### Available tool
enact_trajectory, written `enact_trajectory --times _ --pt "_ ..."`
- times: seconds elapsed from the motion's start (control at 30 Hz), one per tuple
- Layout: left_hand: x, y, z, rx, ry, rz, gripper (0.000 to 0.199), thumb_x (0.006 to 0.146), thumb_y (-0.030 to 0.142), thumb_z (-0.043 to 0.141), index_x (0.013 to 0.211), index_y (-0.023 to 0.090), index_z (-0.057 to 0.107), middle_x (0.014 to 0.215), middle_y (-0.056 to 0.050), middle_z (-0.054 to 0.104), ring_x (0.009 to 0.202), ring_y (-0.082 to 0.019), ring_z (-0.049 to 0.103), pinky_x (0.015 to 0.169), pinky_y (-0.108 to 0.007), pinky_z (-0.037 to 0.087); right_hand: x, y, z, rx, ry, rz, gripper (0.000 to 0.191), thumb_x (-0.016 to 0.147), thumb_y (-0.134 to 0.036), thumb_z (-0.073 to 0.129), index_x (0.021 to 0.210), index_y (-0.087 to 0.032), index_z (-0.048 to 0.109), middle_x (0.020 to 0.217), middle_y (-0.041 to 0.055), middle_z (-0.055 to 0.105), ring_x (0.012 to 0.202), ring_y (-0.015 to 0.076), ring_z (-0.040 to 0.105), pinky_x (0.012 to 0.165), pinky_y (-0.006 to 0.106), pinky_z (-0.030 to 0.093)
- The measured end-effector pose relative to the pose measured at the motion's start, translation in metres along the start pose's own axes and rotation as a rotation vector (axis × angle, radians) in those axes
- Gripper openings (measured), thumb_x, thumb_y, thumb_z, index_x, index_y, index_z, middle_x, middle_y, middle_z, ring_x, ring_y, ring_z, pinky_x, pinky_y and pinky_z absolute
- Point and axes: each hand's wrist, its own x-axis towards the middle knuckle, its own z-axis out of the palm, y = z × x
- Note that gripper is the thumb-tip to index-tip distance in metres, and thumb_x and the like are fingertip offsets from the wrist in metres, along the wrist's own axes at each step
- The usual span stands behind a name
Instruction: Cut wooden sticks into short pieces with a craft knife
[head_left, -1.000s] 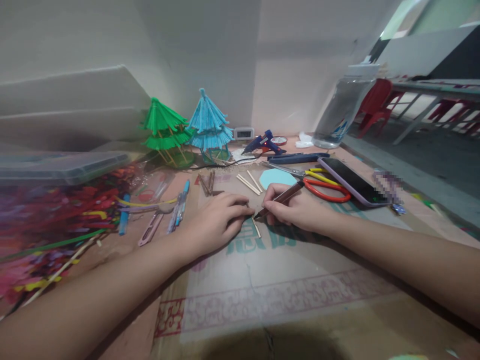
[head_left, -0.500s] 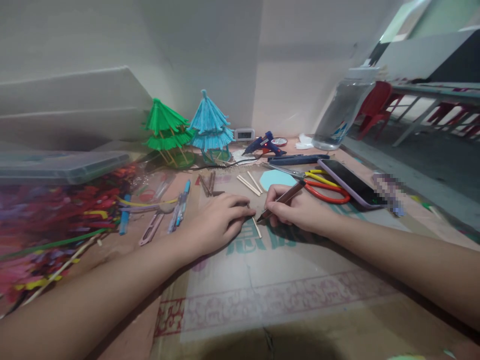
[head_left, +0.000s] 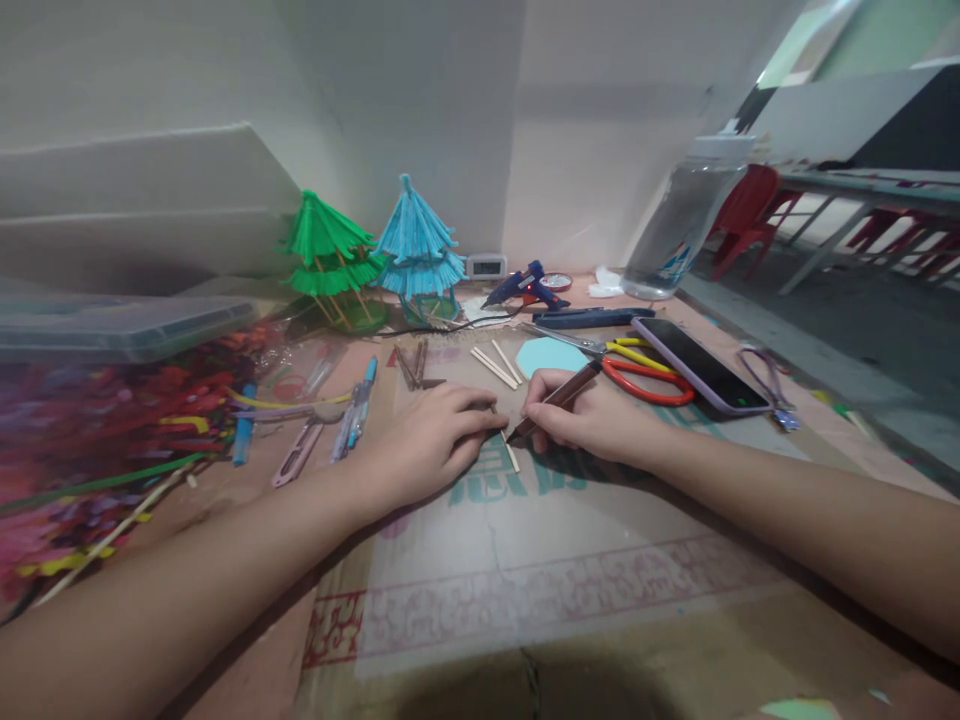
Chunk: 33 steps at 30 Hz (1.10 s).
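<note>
Hardly anything has moved since the earlier frame: my view has swung a touch to the right, while the brown marker (head_left: 559,402) stays with its tip at the thin wooden stick (head_left: 512,456), nearer me than the pale blue octagon (head_left: 553,356). Far left of that octagon I see a clear plastic box or lid (head_left: 127,325) by a heap of coloured scraps (head_left: 112,420); blur keeps me from telling whether it holds any. Beyond the octagon, to the right, stands a clear jar (head_left: 679,225) with a white top (head_left: 721,147); I can't make out its contents. My left hand (head_left: 450,425) lies palm down left of the octagon, fingers bent and close together, their tips pinning the stick to the cardboard (head_left: 637,525). Just nearer me than the octagon, my right hand (head_left: 589,418) is closed around the marker in a writing grip, its forearm slanting in from the lower right.
</note>
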Motion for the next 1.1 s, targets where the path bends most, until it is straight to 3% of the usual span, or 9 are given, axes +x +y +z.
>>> enact_trajectory --times 0.37,0.57,0.77,1.0,1.1 --pt "-0.0001 0.0001 -0.0008 -0.007 -0.017 -0.009 0.037 0.098 0.018 0.05 0.13 0.026 0.069 0.136 -0.01 0.064 0.123 -0.028 0.059 0.103 -0.049 0.049 -0.002 0.0002 -0.0009 0.029 -0.015 0.008 0.01 0.082 -0.021 0.061 0.078 -0.02 0.052 0.057 -0.0032 0.065 0.044 0.007 0.047 0.042 0.018 0.033" --pt "-0.001 -0.0019 0.0012 0.006 -0.011 -0.005 0.035 0.1 0.02 0.049 0.129 0.025 0.069 0.137 -0.009 0.064 0.125 -0.027 0.058 0.104 -0.048 0.048 -0.0037 -0.0026 -0.0026 0.053 -0.125 0.025 0.013 0.081 -0.024 0.062 0.075 -0.02 0.051 0.056 -0.0021 0.065 0.047 0.009 0.054 0.044 0.019 0.037" --pt "-0.0011 -0.0018 0.0009 -0.003 -0.019 -0.02 0.037 0.099 0.02 0.049 0.13 0.027 0.068 0.137 -0.009 0.063 0.124 -0.027 0.058 0.104 -0.05 0.048 -0.0023 -0.0019 -0.0004 0.045 -0.018 0.019 0.011 0.083 -0.022 0.06 0.077 -0.02 0.051 0.055 -0.003 0.064 0.042 0.0066 0.047 0.04 0.017 0.033" --pt "-0.0004 -0.0011 0.0005 -0.008 -0.021 -0.016 0.036 0.1 0.02 0.048 0.128 0.024 0.069 0.137 -0.009 0.064 0.124 -0.028 0.058 0.104 -0.05 0.048 -0.0031 -0.0022 -0.0017 0.074 -0.126 0.028 0.014 0.082 -0.025 0.062 0.075 -0.021 0.049 0.054 -0.0024 0.064 0.043 0.0074 0.05 0.041 0.017 0.035" --pt "-0.0007 -0.0018 0.0013 -0.012 -0.011 -0.01 0.036 0.099 0.019 0.048 0.127 0.023 0.07 0.136 -0.01 0.064 0.124 -0.028 0.058 0.105 -0.05 0.049 -0.0032 -0.0007 -0.0017 0.068 -0.1 0.019 0.014 0.082 -0.026 0.062 0.077 -0.02 0.05 0.055 -0.0029 0.064 0.042 0.0071 0.048 0.04 0.017 0.034"
